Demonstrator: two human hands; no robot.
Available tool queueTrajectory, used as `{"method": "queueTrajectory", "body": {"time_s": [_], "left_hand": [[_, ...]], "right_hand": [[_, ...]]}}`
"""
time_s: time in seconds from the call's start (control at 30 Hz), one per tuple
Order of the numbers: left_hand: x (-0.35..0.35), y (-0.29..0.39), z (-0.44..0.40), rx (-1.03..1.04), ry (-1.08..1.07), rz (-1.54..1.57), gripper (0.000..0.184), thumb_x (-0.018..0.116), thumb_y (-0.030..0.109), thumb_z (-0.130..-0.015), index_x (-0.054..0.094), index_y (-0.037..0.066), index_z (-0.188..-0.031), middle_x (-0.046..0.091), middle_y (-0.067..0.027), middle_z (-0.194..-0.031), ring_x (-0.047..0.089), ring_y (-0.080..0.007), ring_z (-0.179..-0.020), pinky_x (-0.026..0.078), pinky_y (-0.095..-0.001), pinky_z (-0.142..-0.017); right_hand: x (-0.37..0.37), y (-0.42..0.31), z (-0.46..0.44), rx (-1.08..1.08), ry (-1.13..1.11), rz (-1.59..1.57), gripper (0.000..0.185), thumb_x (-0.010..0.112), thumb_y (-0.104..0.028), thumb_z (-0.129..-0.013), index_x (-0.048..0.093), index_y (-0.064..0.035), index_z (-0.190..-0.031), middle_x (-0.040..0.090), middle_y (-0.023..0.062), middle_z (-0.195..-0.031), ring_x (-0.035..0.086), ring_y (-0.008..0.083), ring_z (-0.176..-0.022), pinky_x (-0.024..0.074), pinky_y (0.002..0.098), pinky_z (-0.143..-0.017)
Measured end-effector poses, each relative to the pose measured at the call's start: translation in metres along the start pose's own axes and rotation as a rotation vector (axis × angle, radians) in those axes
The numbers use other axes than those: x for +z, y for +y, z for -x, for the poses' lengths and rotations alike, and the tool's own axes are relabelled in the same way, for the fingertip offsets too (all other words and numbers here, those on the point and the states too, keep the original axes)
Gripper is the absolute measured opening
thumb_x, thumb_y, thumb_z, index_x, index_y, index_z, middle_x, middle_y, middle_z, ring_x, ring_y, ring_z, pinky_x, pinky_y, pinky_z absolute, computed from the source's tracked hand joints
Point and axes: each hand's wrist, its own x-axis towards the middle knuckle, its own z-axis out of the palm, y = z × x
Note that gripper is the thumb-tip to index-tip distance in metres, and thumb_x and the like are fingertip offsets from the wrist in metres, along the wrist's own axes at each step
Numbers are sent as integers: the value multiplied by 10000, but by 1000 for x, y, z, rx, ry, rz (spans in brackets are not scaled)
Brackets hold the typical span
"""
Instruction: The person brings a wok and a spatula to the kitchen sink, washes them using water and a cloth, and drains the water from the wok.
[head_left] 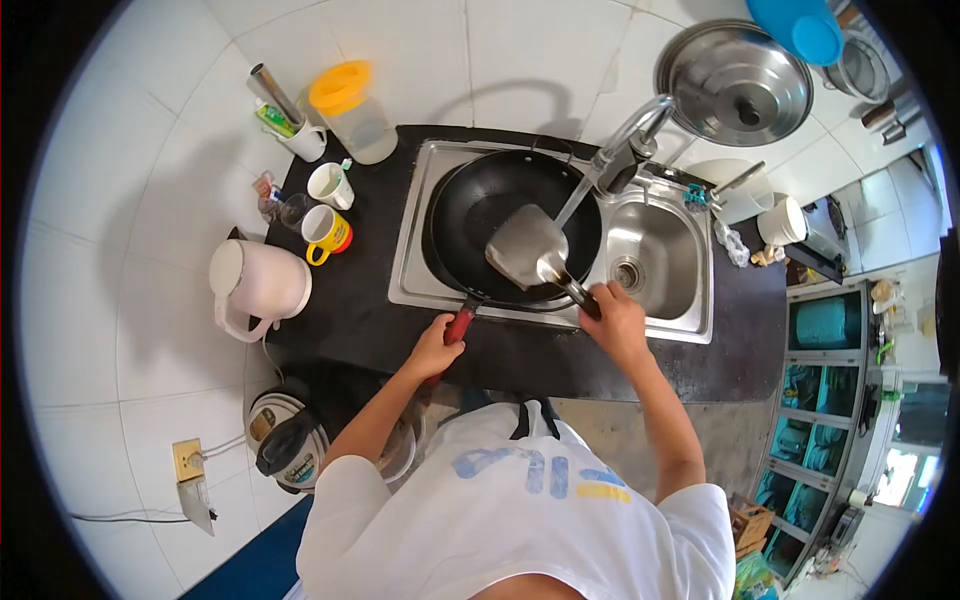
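My left hand (437, 348) is wrapped round the red handle (460, 326) of a black wok (480, 205), which rests over the left basin of the steel sink (408, 270). In my right hand (614, 325) is the dark handle of a metal spatula (528, 245). The spatula's broad blade is above the wok's right half. From the upper right, the faucet (625, 155) reaches toward the wok, and a pale stream or spout end meets the spatula's blade; which of the two I cannot tell. The sink's right basin (655, 245) shows its drain.
At the left stand a pink kettle (262, 280), a yellow-red mug (326, 230), a white cup (330, 186) and a yellow-lidded pitcher (360, 115). A steel lid (735, 85) hangs on the wall. White containers (782, 221) stand right of the sink.
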Motion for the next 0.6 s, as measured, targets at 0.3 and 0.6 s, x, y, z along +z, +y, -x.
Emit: {"method": "queueTrajectory", "body": {"time_s": [0.3,0.6], "left_hand": [[3,2,7,57,55,54,536,683,161,-759,475,23,-1233,599,-193,-1093,602,-313,-1002,459,-377,-877],[7,-3,5,60,86,38,531,673,164,-753,483,18,-1226,598,-193,-1091,596,-338,-1012,459,-386,-882]], "right_hand": [[49,26,-29,129,-104,111,222,684,-157,-729,511,-47,-813,583,156,-769,616,365,-697,500,461,-610],[24,25,17,-66,-165,77,241,703,-158,-718,513,-65,-833,566,122,-810,615,341,-658,499,449,-581]]}}
